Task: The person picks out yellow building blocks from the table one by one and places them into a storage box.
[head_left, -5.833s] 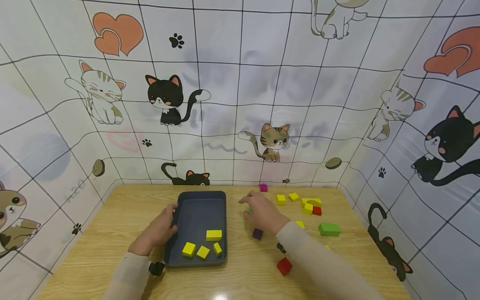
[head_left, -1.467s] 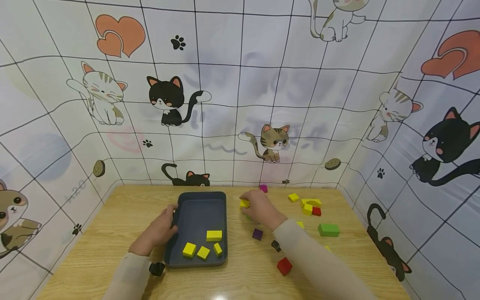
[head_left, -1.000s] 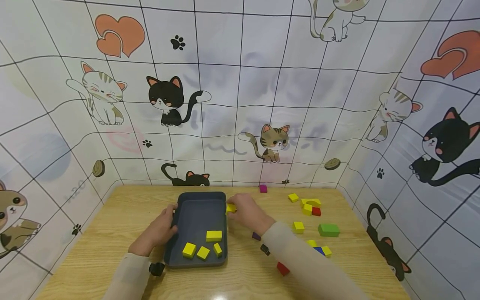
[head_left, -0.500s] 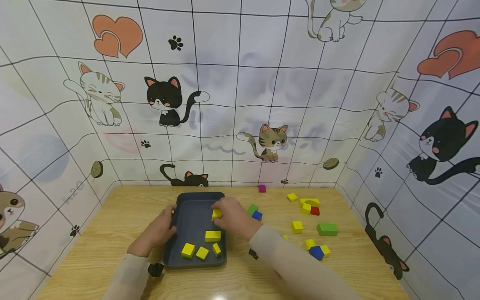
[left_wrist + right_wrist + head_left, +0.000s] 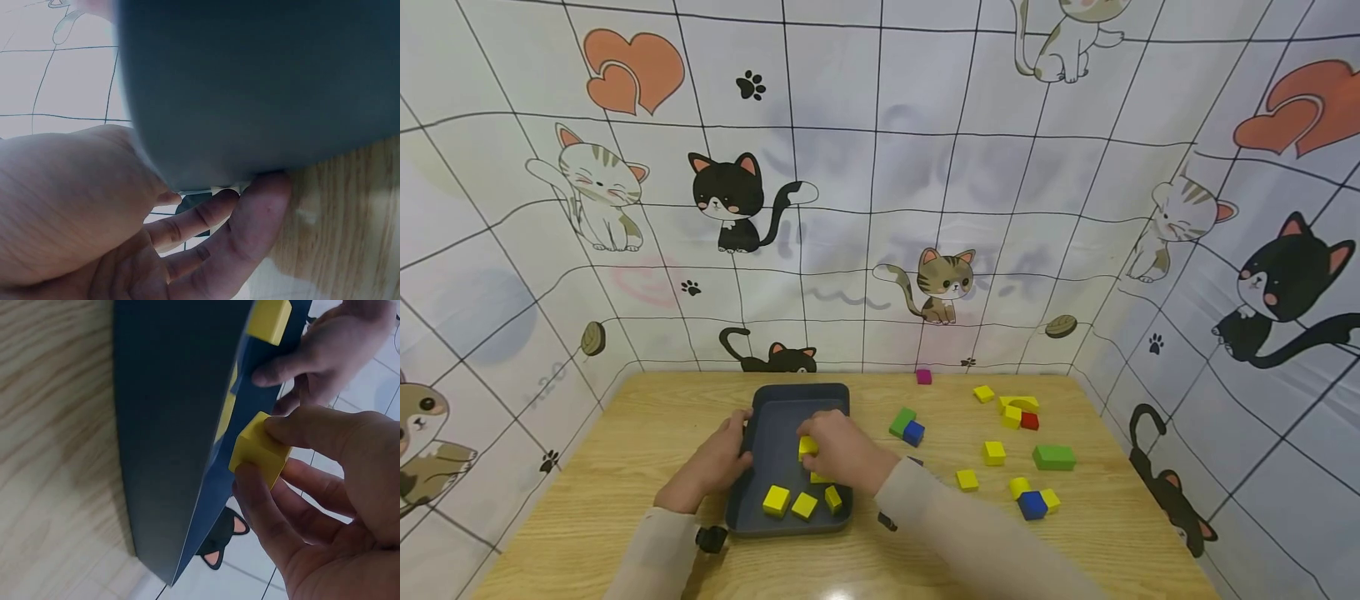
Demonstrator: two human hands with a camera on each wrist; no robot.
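Observation:
My right hand [image 5: 846, 454] pinches a yellow block [image 5: 807, 447] between thumb and fingertips, above the inside of a dark grey tray [image 5: 775, 408]. From close by, the right wrist view shows this cube-like block [image 5: 257, 450] beside the tray wall [image 5: 169, 425]. My left hand [image 5: 709, 462] grips the tray's left side, thumb at the rim and fingers along the outer wall; the left wrist view shows its fingers [image 5: 256, 212] against the tray. Several yellow blocks [image 5: 777, 501] lie in the tray's near half, one partly hidden behind my right hand.
Right of the tray, a green block [image 5: 902, 421] touches a blue block [image 5: 913, 432]. Farther right lie several yellow blocks [image 5: 994, 453], a large green block [image 5: 1055, 457], a blue block [image 5: 1032, 505] and a red block [image 5: 1030, 422]. A magenta block [image 5: 923, 377] sits by the back wall.
My right hand has picked up a yellow block from the table at the right and carried it left, over the tray's rim and inside. The left hand and tray stay in place.

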